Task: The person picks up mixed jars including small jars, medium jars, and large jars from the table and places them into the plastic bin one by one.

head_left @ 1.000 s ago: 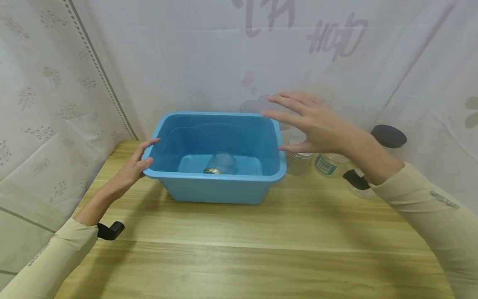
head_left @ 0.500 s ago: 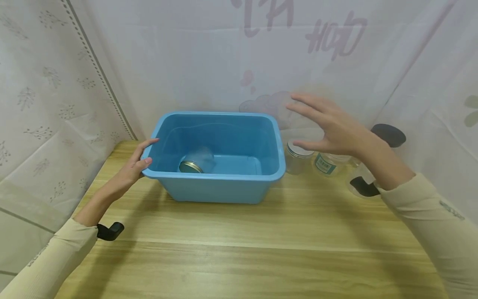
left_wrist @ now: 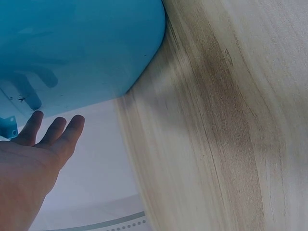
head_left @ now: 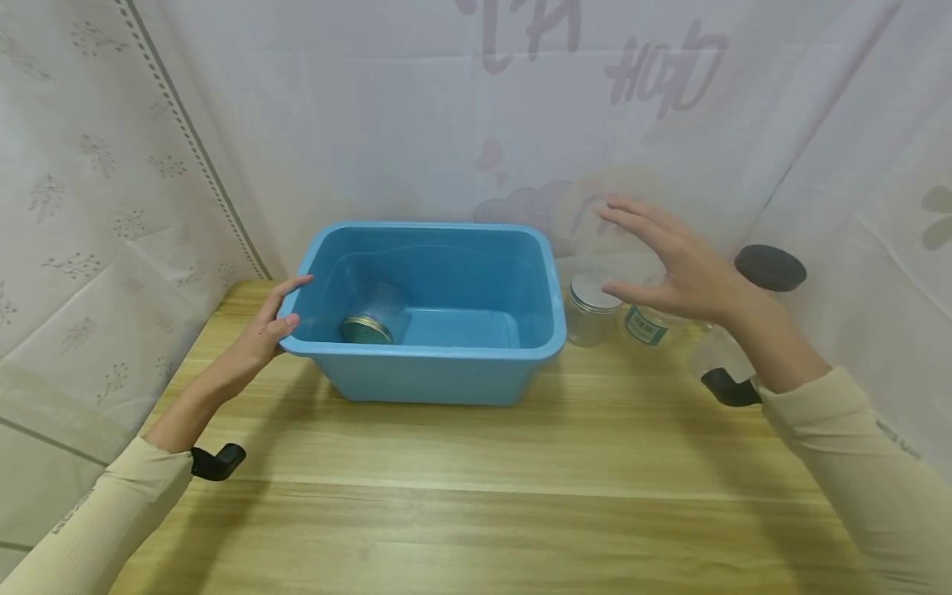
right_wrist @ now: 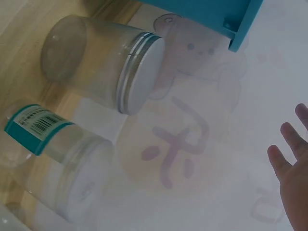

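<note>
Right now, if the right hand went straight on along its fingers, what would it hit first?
Probably the printed white cloth behind the blue tub: the right hand points toward it, seemingly above the tub's rim. Depth is unclear.

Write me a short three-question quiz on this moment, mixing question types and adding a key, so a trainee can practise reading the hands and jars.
1. Multiple choice: what is the left hand touching?
(a) the rim of the blue tub
(b) the wall sheet
(c) a black lid

2. True or false: the jar inside the tub lies on its side.

3. Short answer: which stands nearer the tub, the silver-lidded jar or the teal-labelled jar?

Key:
1. (a)
2. True; its lid faces the front of the tub.
3. The silver-lidded jar; it is right beside the tub.
</note>
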Demonstrator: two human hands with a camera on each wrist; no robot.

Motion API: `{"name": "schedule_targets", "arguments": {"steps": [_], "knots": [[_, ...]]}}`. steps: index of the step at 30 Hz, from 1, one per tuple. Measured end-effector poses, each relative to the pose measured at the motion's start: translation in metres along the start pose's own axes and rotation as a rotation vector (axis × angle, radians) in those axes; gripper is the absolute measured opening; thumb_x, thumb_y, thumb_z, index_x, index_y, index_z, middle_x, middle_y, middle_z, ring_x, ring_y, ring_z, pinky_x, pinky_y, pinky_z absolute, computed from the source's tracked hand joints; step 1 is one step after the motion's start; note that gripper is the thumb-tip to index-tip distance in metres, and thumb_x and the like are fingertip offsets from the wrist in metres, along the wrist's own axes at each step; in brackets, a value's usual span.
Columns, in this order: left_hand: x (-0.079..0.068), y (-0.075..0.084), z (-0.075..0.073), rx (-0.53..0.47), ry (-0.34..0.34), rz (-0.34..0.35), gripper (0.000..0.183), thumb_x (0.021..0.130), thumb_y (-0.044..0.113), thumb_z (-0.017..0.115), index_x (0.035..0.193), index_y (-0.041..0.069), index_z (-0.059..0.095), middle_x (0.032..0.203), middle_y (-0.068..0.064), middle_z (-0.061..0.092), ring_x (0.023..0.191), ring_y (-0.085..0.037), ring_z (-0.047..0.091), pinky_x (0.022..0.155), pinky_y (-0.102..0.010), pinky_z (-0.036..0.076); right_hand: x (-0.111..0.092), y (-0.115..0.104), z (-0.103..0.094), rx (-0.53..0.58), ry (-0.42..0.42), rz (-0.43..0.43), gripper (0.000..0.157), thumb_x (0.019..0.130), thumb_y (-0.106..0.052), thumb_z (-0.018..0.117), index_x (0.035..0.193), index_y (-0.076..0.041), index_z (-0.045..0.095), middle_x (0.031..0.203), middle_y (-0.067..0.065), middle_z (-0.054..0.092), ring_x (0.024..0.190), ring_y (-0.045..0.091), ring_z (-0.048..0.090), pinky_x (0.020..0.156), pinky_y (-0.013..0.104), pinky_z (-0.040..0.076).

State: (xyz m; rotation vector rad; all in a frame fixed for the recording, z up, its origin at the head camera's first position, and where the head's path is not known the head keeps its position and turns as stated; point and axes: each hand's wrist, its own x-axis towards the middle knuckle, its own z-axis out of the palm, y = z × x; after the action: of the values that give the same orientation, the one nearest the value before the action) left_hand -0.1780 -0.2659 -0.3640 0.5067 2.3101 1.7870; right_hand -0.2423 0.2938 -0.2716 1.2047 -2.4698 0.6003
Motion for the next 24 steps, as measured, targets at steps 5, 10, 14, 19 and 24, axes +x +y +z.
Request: {"name": "schedule_targets", "arguments": {"steps": [5,10,14,19,24], "knots": [[-0.001,0.0,0.0,-0.013,-0.003,0.005,0.055,0.108,0.027,0.038,0.159,0.04,0.021,0.163,-0.006,-0.003,0.134,-0.044,0.027,0.091,-0.027,0.041,-0.007,0.006,0.004,0.049,0.029,0.028,0.098,0.074,-0.019,0.09,0.158,-0.019,0.039,0.161,0.0,0.032,0.147,0.03,0.027,0.114,0.054,0.024],[-0.001,0.0,0.0,-0.012,-0.006,0.003,0.056,0.108,0.028,0.039,0.159,0.04,0.02,0.164,-0.007,-0.003,0.137,-0.045,0.024,0.093,-0.03,0.04,-0.015,0.012,0.009,0.078,0.059,0.053,0.099,0.073,-0.015,0.091,0.158,-0.017,0.039,0.16,0.004,0.036,0.145,0.028,0.031,0.114,0.049,0.027],[0.0,0.0,0.0,-0.007,-0.005,-0.002,0.056,0.108,0.028,0.04,0.159,0.04,0.02,0.164,-0.006,-0.004,0.137,-0.045,0.024,0.095,-0.034,0.039,-0.019,0.013,0.011,0.089,0.066,0.095,0.099,0.073,-0.011,0.091,0.157,-0.016,0.038,0.159,0.006,0.038,0.144,0.027,0.033,0.113,0.048,0.027],[0.0,-0.001,0.0,-0.026,-0.002,0.001,0.056,0.108,0.027,0.039,0.158,0.041,0.021,0.163,-0.007,-0.004,0.135,-0.046,0.026,0.091,-0.027,0.042,-0.022,0.013,0.015,0.107,0.074,0.142,0.1,0.074,-0.009,0.091,0.158,-0.017,0.038,0.157,0.004,0.039,0.142,0.029,0.035,0.111,0.053,0.03],[0.001,-0.002,0.0,-0.039,0.002,0.007,0.055,0.108,0.027,0.039,0.158,0.04,0.021,0.163,-0.009,-0.002,0.133,-0.045,0.028,0.088,-0.025,0.043,-0.023,0.015,0.021,0.13,0.083,0.164,0.102,0.074,-0.008,0.09,0.159,-0.023,0.036,0.156,0.006,0.041,0.14,0.029,0.037,0.109,0.054,0.032]]}}
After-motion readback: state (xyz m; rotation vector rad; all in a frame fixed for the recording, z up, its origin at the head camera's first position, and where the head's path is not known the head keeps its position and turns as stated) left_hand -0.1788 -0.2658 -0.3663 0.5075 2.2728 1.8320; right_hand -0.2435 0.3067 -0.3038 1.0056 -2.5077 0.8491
